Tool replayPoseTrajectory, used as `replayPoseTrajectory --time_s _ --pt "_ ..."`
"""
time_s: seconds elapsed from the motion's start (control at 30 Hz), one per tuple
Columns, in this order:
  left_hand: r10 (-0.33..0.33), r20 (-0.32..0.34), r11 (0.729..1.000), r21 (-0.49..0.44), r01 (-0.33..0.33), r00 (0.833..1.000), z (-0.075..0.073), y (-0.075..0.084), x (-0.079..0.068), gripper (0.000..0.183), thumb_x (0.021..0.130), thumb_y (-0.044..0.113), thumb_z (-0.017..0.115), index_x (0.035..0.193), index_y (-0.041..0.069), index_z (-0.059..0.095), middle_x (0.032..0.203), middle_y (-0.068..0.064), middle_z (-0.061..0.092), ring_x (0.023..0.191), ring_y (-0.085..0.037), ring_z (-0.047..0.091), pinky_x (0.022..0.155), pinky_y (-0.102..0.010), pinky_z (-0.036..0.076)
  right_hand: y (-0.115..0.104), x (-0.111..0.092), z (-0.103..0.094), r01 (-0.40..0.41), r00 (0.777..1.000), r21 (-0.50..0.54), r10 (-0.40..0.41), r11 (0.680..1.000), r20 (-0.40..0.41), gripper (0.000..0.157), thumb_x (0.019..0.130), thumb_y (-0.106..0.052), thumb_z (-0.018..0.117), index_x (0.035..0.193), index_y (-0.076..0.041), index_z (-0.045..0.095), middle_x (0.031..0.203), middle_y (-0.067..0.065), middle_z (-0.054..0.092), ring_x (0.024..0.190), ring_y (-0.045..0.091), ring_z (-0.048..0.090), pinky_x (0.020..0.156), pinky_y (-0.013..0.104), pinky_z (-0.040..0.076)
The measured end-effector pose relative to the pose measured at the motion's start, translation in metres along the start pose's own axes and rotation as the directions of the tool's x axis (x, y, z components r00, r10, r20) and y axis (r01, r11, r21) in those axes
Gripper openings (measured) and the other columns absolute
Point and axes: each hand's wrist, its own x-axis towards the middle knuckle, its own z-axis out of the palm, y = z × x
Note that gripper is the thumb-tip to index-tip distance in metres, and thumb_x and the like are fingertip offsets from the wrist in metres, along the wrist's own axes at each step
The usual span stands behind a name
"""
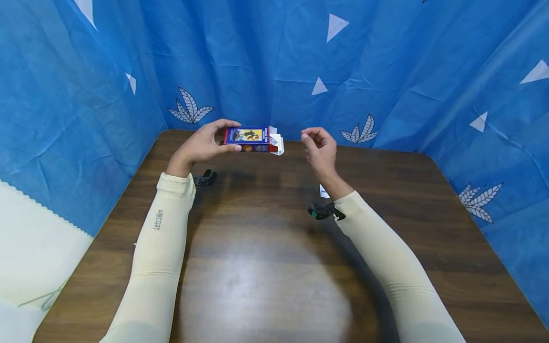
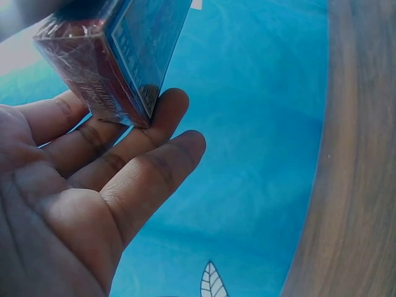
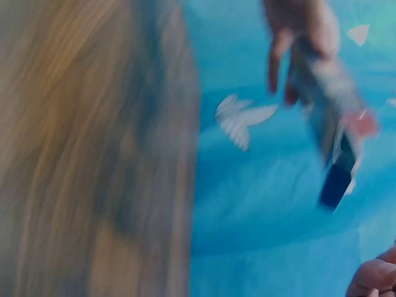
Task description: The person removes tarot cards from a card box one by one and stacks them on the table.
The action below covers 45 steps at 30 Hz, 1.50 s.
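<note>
My left hand (image 1: 199, 143) grips a small card box (image 1: 249, 137) by its left end, thumb below and fingers along the top. The blue and red box has a yellow picture on its face and clear wrap at one end (image 2: 80, 68). White flaps (image 1: 276, 141) stick out at its right end, which looks opened. A short gap to the right of the flaps, my right hand (image 1: 321, 150) is raised with curled fingers, thumb and index tips close together. Nothing shows between them. In the right wrist view the box (image 3: 331, 105) is blurred, and only part of my right hand (image 3: 377, 275) shows.
A small white and blue piece (image 1: 324, 191) lies on the brown wooden table (image 1: 266, 228), partly hidden by my right wrist. Black bands (image 1: 327, 211) sit at both wrists. A blue patterned curtain (image 1: 266, 62) stands behind the table and along its sides.
</note>
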Motion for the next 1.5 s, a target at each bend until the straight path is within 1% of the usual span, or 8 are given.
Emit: replayPoseTrajectory --time_s 0.1,0.27,0.5,0.77,0.9,1.1,1.37,1.5 --pt "0.002 -0.006 1.0 0.001 -0.002 1.0 0.0 0.001 0.0 0.07 0.085 0.035 0.078 0.144 0.016 0.046 0.139 -0.014 0.048 0.121 -0.03 0.05 0.103 -0.048 0.048 -0.011 -0.002 0.009 -0.051 0.998 0.02 0.05 0.999 0.035 0.016 0.096 -0.006 0.06 0.101 0.009 0.063 0.075 -0.005 0.063 0.054 0.012 0.043 0.043 0.02 0.036" --pt "0.006 -0.006 1.0 0.004 -0.006 1.0 0.0 0.003 0.0 0.071 0.084 0.036 0.078 0.144 0.015 0.046 0.141 -0.014 0.047 0.122 -0.03 0.048 0.103 -0.048 0.048 -0.016 -0.004 0.018 -0.224 0.972 -0.112 0.23 0.968 0.041 0.012 0.098 -0.01 0.058 0.101 -0.001 0.065 0.079 -0.001 0.07 0.061 0.012 0.048 0.046 0.022 0.038" --pt "0.009 -0.01 1.0 0.001 -0.009 1.0 0.0 0.006 -0.001 0.07 0.084 0.034 0.078 0.144 0.015 0.046 0.14 -0.014 0.047 0.122 -0.03 0.049 0.102 -0.048 0.049 -0.019 -0.007 0.025 -0.392 0.904 -0.246 0.421 0.887 0.078 0.018 0.101 -0.019 0.055 0.106 -0.005 0.064 0.093 0.007 0.074 0.071 0.016 0.056 0.046 0.027 0.043" --pt "0.018 0.0 1.0 0.013 -0.018 1.0 0.002 0.006 0.0 0.07 0.084 0.034 0.078 0.144 0.016 0.046 0.141 -0.015 0.047 0.121 -0.031 0.05 0.102 -0.048 0.049 -0.019 -0.008 0.036 -0.55 0.802 -0.23 0.585 0.803 0.123 0.029 0.098 -0.034 0.058 0.109 -0.007 0.064 0.102 0.012 0.074 0.067 0.011 0.06 0.046 0.023 0.045" --pt "0.031 -0.002 0.999 0.009 -0.031 1.0 0.003 0.004 0.001 0.069 0.085 0.033 0.078 0.143 0.015 0.047 0.14 -0.014 0.048 0.121 -0.031 0.05 0.102 -0.048 0.049 -0.019 -0.008 0.04 -0.582 0.774 -0.241 0.62 0.777 0.129 0.031 0.097 -0.035 0.059 0.11 -0.006 0.065 0.105 0.011 0.07 0.069 0.012 0.06 0.046 0.024 0.047" --pt "0.028 -0.002 1.0 -0.001 -0.028 1.0 0.003 0.004 0.001 0.068 0.085 0.033 0.078 0.143 0.016 0.047 0.14 -0.014 0.047 0.121 -0.03 0.05 0.101 -0.047 0.049 -0.02 -0.008 0.038 -0.592 0.766 -0.242 0.63 0.769 0.128 0.025 0.098 -0.029 0.058 0.109 -0.007 0.065 0.106 0.012 0.071 0.077 0.019 0.063 0.047 0.024 0.048" --pt "0.018 -0.026 1.0 0.008 -0.018 0.999 -0.001 0.002 -0.003 0.07 0.084 0.035 0.078 0.144 0.015 0.047 0.14 -0.014 0.047 0.12 -0.03 0.049 0.102 -0.048 0.049 -0.019 -0.005 0.025 -0.587 0.796 -0.155 0.602 0.795 0.07 0.018 0.097 -0.026 0.061 0.1 -0.008 0.064 0.095 0.009 0.07 0.064 0.011 0.06 0.046 0.023 0.046" --pt "0.021 -0.031 1.0 0.012 -0.021 0.999 -0.003 0.002 -0.005 0.07 0.084 0.034 0.078 0.144 0.014 0.046 0.14 -0.014 0.046 0.121 -0.03 0.048 0.103 -0.049 0.049 -0.017 -0.004 0.018 -0.585 0.802 -0.127 0.594 0.801 0.052 0.013 0.098 -0.023 0.06 0.097 -0.01 0.063 0.093 0.009 0.07 0.062 0.01 0.061 0.045 0.023 0.045"
